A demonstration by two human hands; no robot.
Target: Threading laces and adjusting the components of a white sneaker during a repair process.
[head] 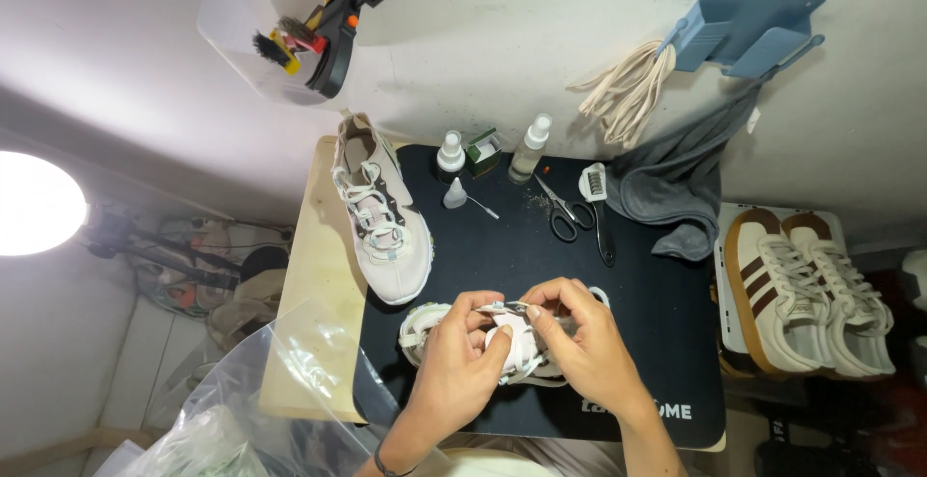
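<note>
While the sneaker (502, 347) lies crosswise on the black mat (637, 284), toe leftward, the left hand (454, 361) and right hand (579, 342) pinch its lace (502, 309).

Held sneaker (512, 342) on mat (657, 342), second sneaker (381, 216) behind-left, scissors (565, 211) behind.

Your hands (526, 347) are hiding most of the pale sneaker (425, 327) at lower centre; the frame's bottom edge is cutting off your forearms.
</note>
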